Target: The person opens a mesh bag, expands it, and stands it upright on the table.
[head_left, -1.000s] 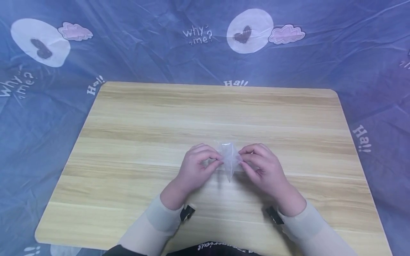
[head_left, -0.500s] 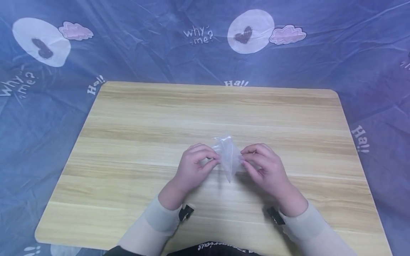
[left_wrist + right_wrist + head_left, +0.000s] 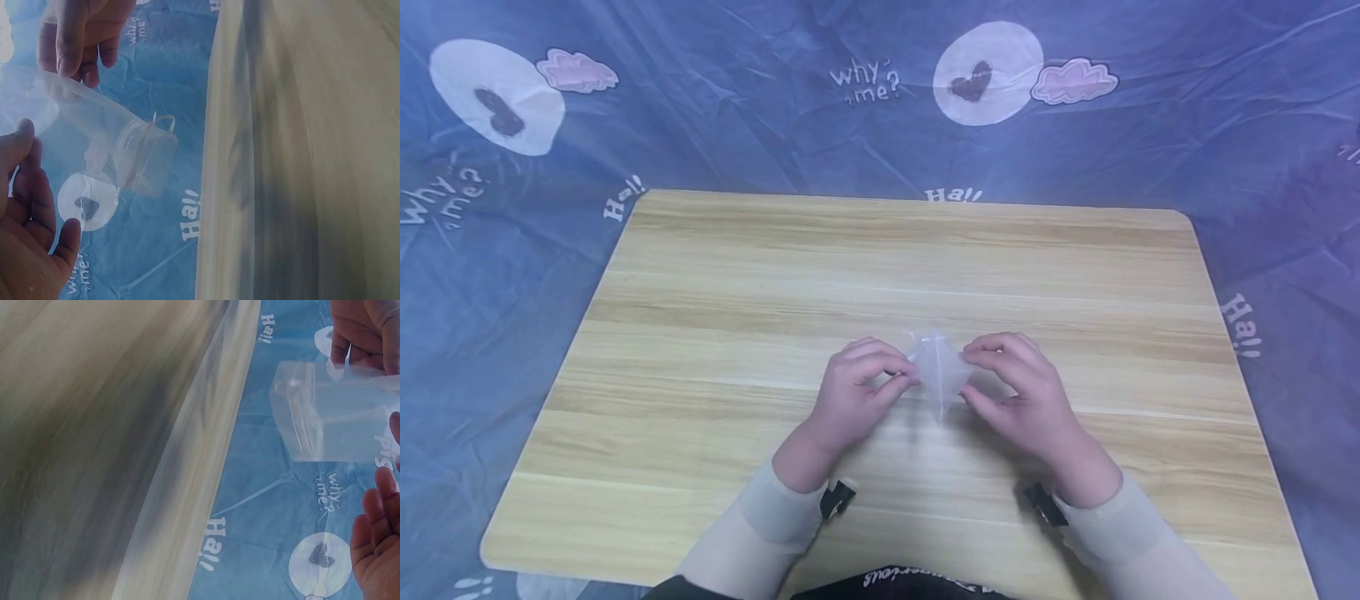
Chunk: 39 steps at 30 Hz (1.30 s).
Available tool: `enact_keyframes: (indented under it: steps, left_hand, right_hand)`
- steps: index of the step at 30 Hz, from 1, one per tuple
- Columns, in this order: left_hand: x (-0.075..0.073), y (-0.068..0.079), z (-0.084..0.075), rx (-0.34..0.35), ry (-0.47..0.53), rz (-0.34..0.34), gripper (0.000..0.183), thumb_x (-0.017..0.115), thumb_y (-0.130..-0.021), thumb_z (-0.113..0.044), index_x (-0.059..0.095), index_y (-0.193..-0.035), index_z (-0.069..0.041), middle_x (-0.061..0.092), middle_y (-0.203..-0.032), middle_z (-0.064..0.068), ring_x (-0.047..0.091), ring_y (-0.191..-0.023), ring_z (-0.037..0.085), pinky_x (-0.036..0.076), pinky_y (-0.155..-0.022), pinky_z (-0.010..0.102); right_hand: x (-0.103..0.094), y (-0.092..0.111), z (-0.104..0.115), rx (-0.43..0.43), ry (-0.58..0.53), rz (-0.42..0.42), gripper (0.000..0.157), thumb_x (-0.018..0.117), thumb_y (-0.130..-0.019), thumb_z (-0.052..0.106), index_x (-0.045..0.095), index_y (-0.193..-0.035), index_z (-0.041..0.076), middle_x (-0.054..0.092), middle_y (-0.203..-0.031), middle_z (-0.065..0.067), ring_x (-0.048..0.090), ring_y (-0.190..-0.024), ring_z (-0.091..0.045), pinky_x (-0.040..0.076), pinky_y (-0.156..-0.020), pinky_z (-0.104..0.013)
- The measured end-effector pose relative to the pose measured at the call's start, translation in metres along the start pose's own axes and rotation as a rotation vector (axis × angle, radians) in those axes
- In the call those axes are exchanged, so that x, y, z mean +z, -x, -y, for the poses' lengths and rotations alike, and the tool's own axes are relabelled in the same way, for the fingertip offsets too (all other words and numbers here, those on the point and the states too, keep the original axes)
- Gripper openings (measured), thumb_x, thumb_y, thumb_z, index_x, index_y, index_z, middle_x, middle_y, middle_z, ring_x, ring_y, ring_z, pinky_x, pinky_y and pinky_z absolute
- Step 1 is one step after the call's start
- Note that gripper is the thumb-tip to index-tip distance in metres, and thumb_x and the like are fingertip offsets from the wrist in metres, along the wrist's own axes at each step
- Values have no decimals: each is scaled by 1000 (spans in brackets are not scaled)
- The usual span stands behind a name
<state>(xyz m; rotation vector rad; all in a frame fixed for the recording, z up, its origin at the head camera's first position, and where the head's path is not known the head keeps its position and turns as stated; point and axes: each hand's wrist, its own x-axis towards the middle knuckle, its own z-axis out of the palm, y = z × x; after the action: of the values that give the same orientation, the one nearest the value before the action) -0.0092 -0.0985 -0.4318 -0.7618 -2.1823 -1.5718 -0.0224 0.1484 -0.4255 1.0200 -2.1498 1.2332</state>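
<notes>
A small clear plastic bag (image 3: 942, 377) hangs upright between both hands, above the table, its body puffed out and its lower end narrowing. My left hand (image 3: 863, 387) pinches the bag's left edge between thumb and fingers. At the other side my right hand (image 3: 1018, 387) has its thumb and forefinger parted, with the bag's right edge close to the fingertips. In the left wrist view the lower end of the bag (image 3: 147, 159) shows creases across it and a thin loop sticking out. The right wrist view shows the relaxed fingers (image 3: 378, 512) of my right hand apart from the film.
Beneath the hands lies a light wood-grain table (image 3: 737, 283) with rounded corners. A blue printed cloth (image 3: 760, 100) hangs behind it and surrounds its sides. Black camera mounts (image 3: 837, 498) sit at both sleeve cuffs.
The right thumb and forefinger have spread apart from their pinch on the bag. The bag's upper end rose, then dropped back a little. The left hand has hardly moved.
</notes>
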Motion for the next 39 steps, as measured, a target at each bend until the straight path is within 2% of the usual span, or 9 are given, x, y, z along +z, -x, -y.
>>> enact_keyframes:
  steps: [3, 8, 11, 18, 22, 30, 35, 39]
  left_hand:
    - [2, 0, 0, -4, 9, 10, 14, 88, -79, 6, 79, -87, -3, 78, -89, 8, 74, -86, 22, 59, -88, 33]
    - [4, 1, 1, 29, 19, 24, 20, 90, -76, 5, 79, -91, -2, 78, -91, 9, 72, -85, 22, 60, -85, 32]
    - [4, 2, 2, 48, 8, 28, 22, 90, -75, 6, 79, -92, -1, 78, -92, 9, 72, -86, 23, 60, -84, 33]
    - [1, 2, 1, 9, -13, 10, 15, 85, -79, 8, 80, -88, -3, 78, -90, 7, 73, -87, 23, 59, -88, 33]
    - [0, 2, 3, 10, -8, 5, 15, 85, -79, 9, 80, -87, -3, 78, -88, 7, 73, -85, 23, 59, -86, 32]
    - [-2, 2, 5, 22, 4, -18, 17, 84, -78, 12, 80, -86, -3, 76, -84, 6, 72, -82, 23, 60, -81, 31]
    - [-2, 1, 5, 18, 4, -22, 18, 83, -78, 13, 80, -86, -3, 76, -84, 5, 71, -82, 24, 59, -80, 32]
    - [-2, 0, 4, 18, -2, -21, 19, 83, -79, 13, 80, -85, -4, 77, -87, 6, 71, -83, 24, 59, -81, 31]
  right_hand:
    - [2, -1, 0, 7, -11, 14, 28, 73, -96, 21, 75, -108, -4, 71, -108, -20, 64, -97, -37, 46, -98, -28]
    - [3, -1, -1, -5, -28, -5, 13, 70, -93, 14, 76, -92, 2, 72, -104, -19, 64, -92, -37, 49, -92, -30]
    - [3, 0, 0, -8, -27, -21, 17, 67, -95, 15, 75, -86, 4, 72, -100, -17, 64, -89, -36, 50, -87, -30]
    - [3, 1, 0, 2, -29, -32, 31, 69, -103, 26, 77, -84, 3, 72, -98, -17, 61, -83, -33, 47, -77, -29]
    - [1, 1, 0, 6, -7, -36, 39, 65, -107, 33, 78, -84, 4, 72, -97, -16, 60, -81, -30, 45, -74, -27]
    - [-1, 2, -1, 12, -11, -36, 38, 66, -107, 32, 78, -84, 4, 72, -95, -15, 61, -81, -29, 47, -75, -25]
    - [-2, 3, -2, 9, -38, -33, 35, 68, -105, 27, 77, -84, 1, 73, -91, -14, 64, -81, -29, 51, -81, -23]
    - [-2, 2, -1, 4, -38, -31, 40, 66, -107, 31, 78, -86, -1, 73, -88, -12, 66, -79, -29, 53, -82, -22]
